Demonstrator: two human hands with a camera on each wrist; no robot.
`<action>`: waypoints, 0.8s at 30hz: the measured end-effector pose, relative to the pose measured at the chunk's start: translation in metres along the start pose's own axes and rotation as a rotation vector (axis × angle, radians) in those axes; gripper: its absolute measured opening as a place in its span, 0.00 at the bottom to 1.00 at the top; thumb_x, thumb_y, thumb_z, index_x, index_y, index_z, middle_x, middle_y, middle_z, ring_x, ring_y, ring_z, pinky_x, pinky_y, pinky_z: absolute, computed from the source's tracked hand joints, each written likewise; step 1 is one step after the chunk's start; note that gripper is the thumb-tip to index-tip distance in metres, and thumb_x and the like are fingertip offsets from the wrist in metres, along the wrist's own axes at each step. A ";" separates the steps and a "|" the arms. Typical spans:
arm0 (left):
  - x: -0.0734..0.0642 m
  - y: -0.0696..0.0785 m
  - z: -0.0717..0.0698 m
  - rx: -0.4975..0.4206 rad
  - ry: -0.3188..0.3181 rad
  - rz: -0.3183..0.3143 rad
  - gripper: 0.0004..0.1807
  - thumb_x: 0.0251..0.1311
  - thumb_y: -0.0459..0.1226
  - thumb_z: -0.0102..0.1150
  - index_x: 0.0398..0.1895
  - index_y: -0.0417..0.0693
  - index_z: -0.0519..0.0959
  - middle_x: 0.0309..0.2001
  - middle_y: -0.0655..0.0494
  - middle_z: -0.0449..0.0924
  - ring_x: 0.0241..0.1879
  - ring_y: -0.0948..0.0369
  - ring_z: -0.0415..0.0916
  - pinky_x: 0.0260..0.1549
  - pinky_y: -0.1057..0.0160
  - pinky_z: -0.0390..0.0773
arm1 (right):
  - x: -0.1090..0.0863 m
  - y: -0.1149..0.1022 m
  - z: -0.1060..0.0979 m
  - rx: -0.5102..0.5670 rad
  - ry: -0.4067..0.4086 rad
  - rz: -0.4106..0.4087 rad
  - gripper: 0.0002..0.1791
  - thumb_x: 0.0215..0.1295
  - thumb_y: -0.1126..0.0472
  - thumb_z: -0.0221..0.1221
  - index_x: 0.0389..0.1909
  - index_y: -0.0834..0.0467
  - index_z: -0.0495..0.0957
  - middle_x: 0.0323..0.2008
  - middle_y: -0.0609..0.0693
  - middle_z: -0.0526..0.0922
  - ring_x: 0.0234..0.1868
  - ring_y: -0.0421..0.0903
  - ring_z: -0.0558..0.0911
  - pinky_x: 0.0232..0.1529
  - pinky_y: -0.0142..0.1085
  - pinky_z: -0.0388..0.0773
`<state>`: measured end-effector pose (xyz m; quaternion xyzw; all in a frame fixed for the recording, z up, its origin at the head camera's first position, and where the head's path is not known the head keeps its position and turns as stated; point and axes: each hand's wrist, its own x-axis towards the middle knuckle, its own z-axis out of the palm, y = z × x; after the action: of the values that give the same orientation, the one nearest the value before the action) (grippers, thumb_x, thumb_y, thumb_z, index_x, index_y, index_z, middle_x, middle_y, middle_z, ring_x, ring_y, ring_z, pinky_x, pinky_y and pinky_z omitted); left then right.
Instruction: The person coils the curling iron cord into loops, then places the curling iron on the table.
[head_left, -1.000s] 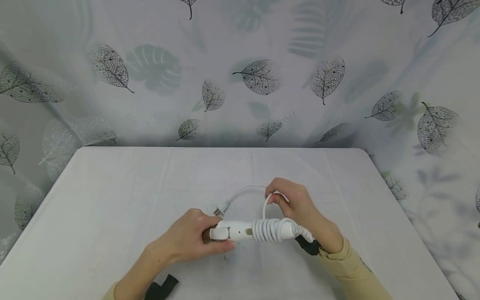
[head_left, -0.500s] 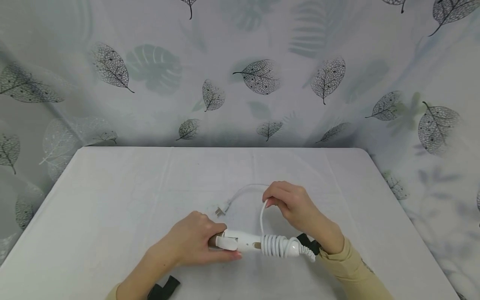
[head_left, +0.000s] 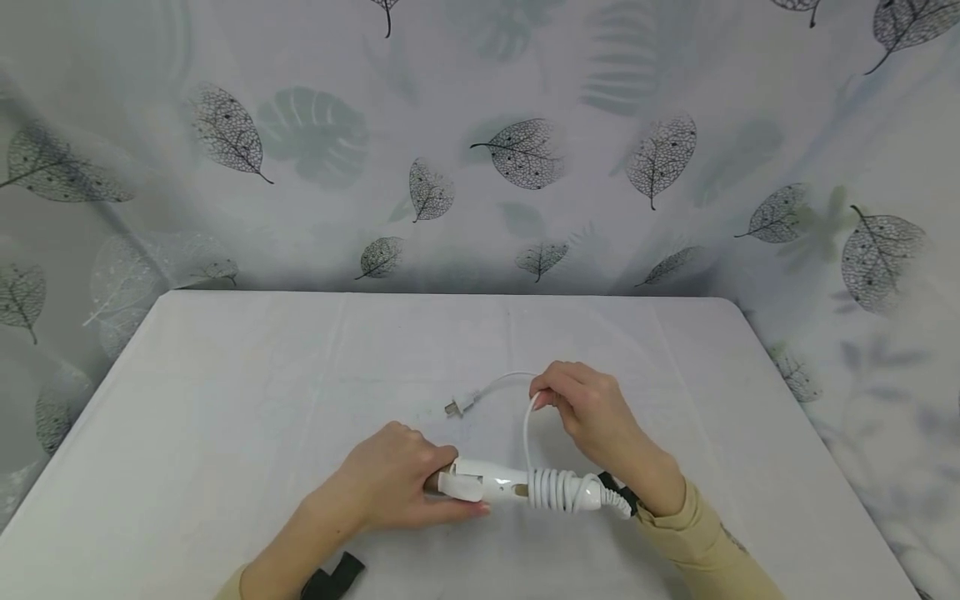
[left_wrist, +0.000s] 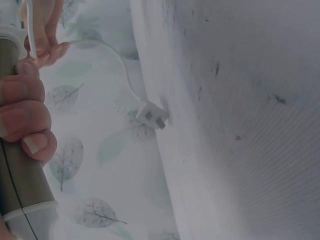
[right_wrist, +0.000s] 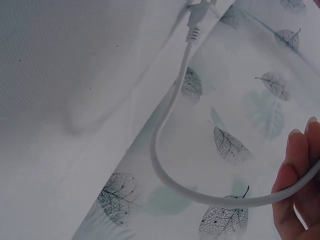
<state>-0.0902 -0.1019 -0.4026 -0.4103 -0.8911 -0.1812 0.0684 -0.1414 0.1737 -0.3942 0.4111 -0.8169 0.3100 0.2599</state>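
My left hand (head_left: pixel 397 483) grips the brownish barrel (left_wrist: pixel 25 185) of a white curling iron (head_left: pixel 498 482), held level with its handle to the right. Fingers wrap the barrel in the left wrist view. Several coils of white cord (head_left: pixel 555 490) circle the handle. Above them, my right hand (head_left: pixel 588 404) pinches the cord, and a stretch runs down from its fingertips to the coils. The cord's other end leads left to a two-pin plug (head_left: pixel 459 407), which hangs free in the left wrist view (left_wrist: pixel 151 115).
A white cloth covers the table (head_left: pixel 300 358). Behind it and at the sides hangs a leaf-patterned curtain (head_left: pixel 480 225). A black strap (head_left: pixel 333 577) shows by the left wrist, and another dark piece lies by the right wrist.
The curling iron and left hand have shifted slightly right and down. The plug has swung right and a little up, while the right hand keeps pinching the cord in nearly the same spot.
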 end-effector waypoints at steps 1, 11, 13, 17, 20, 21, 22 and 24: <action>0.000 0.000 0.000 -0.004 -0.005 -0.006 0.30 0.55 0.70 0.59 0.15 0.61 0.64 0.11 0.73 0.50 0.12 0.76 0.46 0.15 0.72 0.49 | 0.000 0.000 0.000 -0.001 0.004 -0.003 0.08 0.68 0.58 0.59 0.32 0.58 0.79 0.28 0.43 0.81 0.28 0.39 0.79 0.31 0.29 0.76; 0.001 0.001 0.005 0.075 -0.048 -0.072 0.29 0.54 0.69 0.61 0.15 0.60 0.66 0.10 0.71 0.52 0.11 0.73 0.50 0.16 0.70 0.53 | 0.001 0.001 -0.001 -0.077 0.021 0.001 0.17 0.72 0.51 0.53 0.30 0.58 0.80 0.26 0.43 0.81 0.27 0.40 0.78 0.29 0.30 0.76; 0.001 0.001 0.007 0.086 -0.057 -0.090 0.29 0.55 0.68 0.61 0.15 0.60 0.66 0.10 0.71 0.52 0.10 0.72 0.50 0.15 0.71 0.52 | 0.001 0.000 -0.001 -0.097 0.011 -0.001 0.19 0.72 0.50 0.51 0.29 0.59 0.79 0.26 0.44 0.81 0.26 0.40 0.77 0.29 0.30 0.75; 0.001 0.000 0.010 0.080 -0.077 -0.156 0.30 0.55 0.68 0.60 0.14 0.59 0.65 0.09 0.69 0.52 0.10 0.71 0.50 0.14 0.70 0.51 | 0.000 -0.003 -0.002 -0.124 -0.011 -0.007 0.20 0.73 0.49 0.50 0.30 0.59 0.79 0.25 0.44 0.81 0.25 0.40 0.76 0.28 0.32 0.75; 0.001 0.000 0.011 0.084 -0.094 -0.208 0.31 0.57 0.69 0.57 0.13 0.59 0.65 0.09 0.69 0.53 0.10 0.71 0.50 0.13 0.70 0.51 | 0.000 -0.006 -0.003 -0.135 -0.024 -0.009 0.18 0.73 0.50 0.54 0.31 0.59 0.80 0.25 0.45 0.81 0.25 0.41 0.76 0.28 0.33 0.74; 0.001 -0.001 0.012 0.089 -0.096 -0.222 0.32 0.57 0.70 0.56 0.13 0.59 0.65 0.09 0.69 0.54 0.10 0.71 0.51 0.13 0.70 0.52 | 0.001 -0.007 -0.004 -0.136 -0.028 -0.007 0.17 0.72 0.50 0.55 0.31 0.59 0.80 0.25 0.45 0.81 0.24 0.41 0.75 0.28 0.33 0.74; 0.000 -0.001 0.012 0.098 -0.098 -0.233 0.32 0.58 0.70 0.54 0.13 0.59 0.65 0.09 0.69 0.54 0.10 0.71 0.51 0.13 0.70 0.52 | 0.001 -0.008 -0.004 -0.136 -0.030 -0.010 0.16 0.72 0.51 0.56 0.31 0.58 0.81 0.25 0.45 0.80 0.24 0.40 0.74 0.27 0.32 0.73; 0.000 -0.001 0.013 0.119 -0.096 -0.251 0.32 0.58 0.71 0.53 0.13 0.59 0.64 0.09 0.68 0.55 0.10 0.71 0.52 0.13 0.70 0.52 | 0.001 -0.009 -0.004 -0.139 -0.025 -0.022 0.14 0.70 0.52 0.59 0.31 0.58 0.81 0.25 0.45 0.80 0.23 0.40 0.74 0.26 0.32 0.73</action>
<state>-0.0909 -0.0977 -0.4150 -0.2991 -0.9468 -0.1154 0.0270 -0.1340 0.1718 -0.3880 0.4047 -0.8351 0.2445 0.2811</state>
